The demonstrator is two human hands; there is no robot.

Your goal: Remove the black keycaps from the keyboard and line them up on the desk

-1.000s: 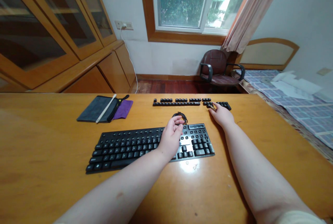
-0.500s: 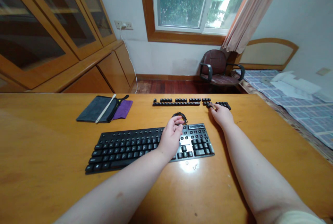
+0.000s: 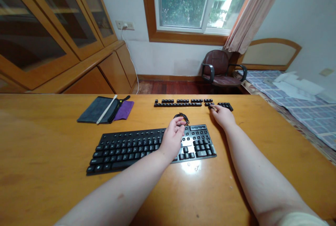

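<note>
A black keyboard (image 3: pixel 131 149) lies on the wooden desk, its upper rows and part of its right side showing bare switch stems without caps. My left hand (image 3: pixel 173 136) hovers over its right-centre, fingers loosely bent and apart, holding nothing. Behind that hand is the coiled black cable (image 3: pixel 185 117), partly covered by the fingers. At the back right, my right hand (image 3: pixel 223 114) pinches what looks like a small black keycap (image 3: pixel 210 106); the fingers partly hide it. Loose keycaps (image 3: pixel 178 105) stand in two rows along the far edge, with another group (image 3: pixel 225 106) just beyond my right hand.
To the left lie a dark grey pouch (image 3: pixel 91 110), a pale stick (image 3: pixel 107 110) across it and a purple cloth (image 3: pixel 124 110). Past the desk (image 3: pixel 47 142) are an office chair (image 3: pixel 216 65), a bed (image 3: pixel 301 96) and a glass-door cabinet (image 3: pixel 76 33).
My right hand has shifted very slightly left at the rows of keycaps. My left hand and the keyboard stay where they were.
</note>
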